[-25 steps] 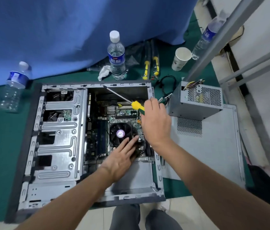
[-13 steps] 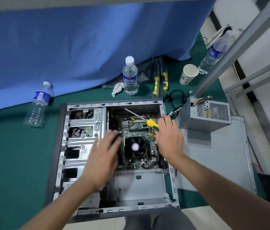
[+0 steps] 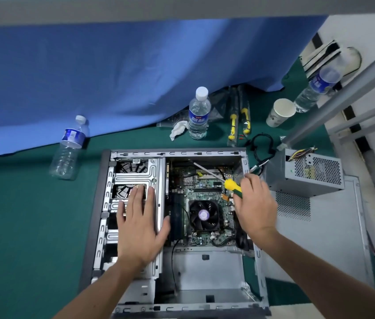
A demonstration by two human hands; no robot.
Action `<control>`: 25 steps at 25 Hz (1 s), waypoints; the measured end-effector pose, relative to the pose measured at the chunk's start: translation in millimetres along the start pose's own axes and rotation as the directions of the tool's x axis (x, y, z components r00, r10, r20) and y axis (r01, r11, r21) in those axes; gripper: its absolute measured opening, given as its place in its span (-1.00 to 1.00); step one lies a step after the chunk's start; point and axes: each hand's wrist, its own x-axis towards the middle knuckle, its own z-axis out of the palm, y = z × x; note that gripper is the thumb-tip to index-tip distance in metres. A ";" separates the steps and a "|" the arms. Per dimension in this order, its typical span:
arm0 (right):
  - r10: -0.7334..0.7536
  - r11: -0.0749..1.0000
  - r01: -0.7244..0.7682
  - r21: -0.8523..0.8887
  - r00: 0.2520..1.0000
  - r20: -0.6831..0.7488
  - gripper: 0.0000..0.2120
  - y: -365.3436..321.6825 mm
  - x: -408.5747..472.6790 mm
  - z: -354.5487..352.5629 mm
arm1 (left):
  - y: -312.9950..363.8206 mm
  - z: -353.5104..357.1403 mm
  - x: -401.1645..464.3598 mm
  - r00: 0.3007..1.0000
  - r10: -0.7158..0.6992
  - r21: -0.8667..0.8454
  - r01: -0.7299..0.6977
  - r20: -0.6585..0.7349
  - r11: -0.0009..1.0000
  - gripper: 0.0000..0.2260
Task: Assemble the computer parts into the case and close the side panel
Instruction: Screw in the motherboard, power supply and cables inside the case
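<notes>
One computer case of bare grey sheet metal lies open on its side on the green mat. Inside it sits one green motherboard with a round black cooler fan, and to the left a ribbed, stamped-steel drive cage with rectangular cut-outs.

The left hand lies flat on the drive cage, fingers straight and spread wide, holding nothing. The right hand is curled round the yellow-and-green handle of one screwdriver, whose thin steel shaft slants up and left over the motherboard (whether the tip touches anything cannot be told).

One boxy grey power supply, perforated with small holes and trailing coloured wires, rests just right of the case on one flat metal side panel with a mesh vent patch.

Three clear plastic water bottles with blue labels: one upright behind the case, one tilted at the left, one at the far right. One white paper cup, two more yellow-handled tools, one crumpled white tissue and one looped black cable lie near a draped blue cloth
</notes>
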 end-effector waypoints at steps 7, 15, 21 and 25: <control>-0.025 0.999 0.025 -0.021 0.999 -0.045 -0.71 3.0 -1.5 3.4 | 0.6 -0.7 0.2 1.000 0.001 0.000 -0.001 -0.007 1.000 -0.30; -0.023 0.999 0.022 -0.025 0.998 -0.054 -0.72 3.6 -1.0 4.8 | 1.6 -0.5 -1.3 1.000 0.011 0.012 -0.010 -0.030 1.000 -0.31; -0.011 0.999 0.009 -0.034 0.999 -0.043 -0.71 3.8 -2.6 5.4 | 1.7 1.0 -1.6 1.000 0.005 0.021 -0.005 -0.021 1.000 -0.31; -0.010 1.000 0.009 -0.029 0.999 -0.038 -0.71 3.3 -3.3 5.4 | 0.9 2.5 -2.1 1.000 0.001 0.028 -0.001 -0.019 1.000 -0.32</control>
